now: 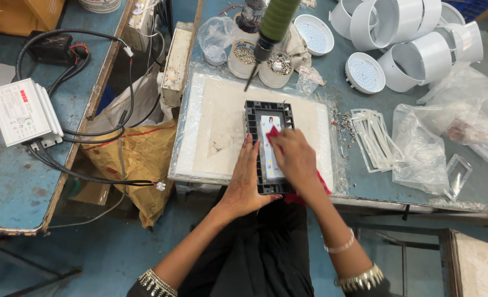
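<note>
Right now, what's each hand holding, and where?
Right hand presses a red cloth onto the LED board. Left hand steadies the black housing by its left edge.

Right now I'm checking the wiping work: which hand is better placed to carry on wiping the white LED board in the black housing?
Right. The right hand already holds the red cloth on the LED board, while the left hand lies flat along the black housing, steadying its left side.
</note>
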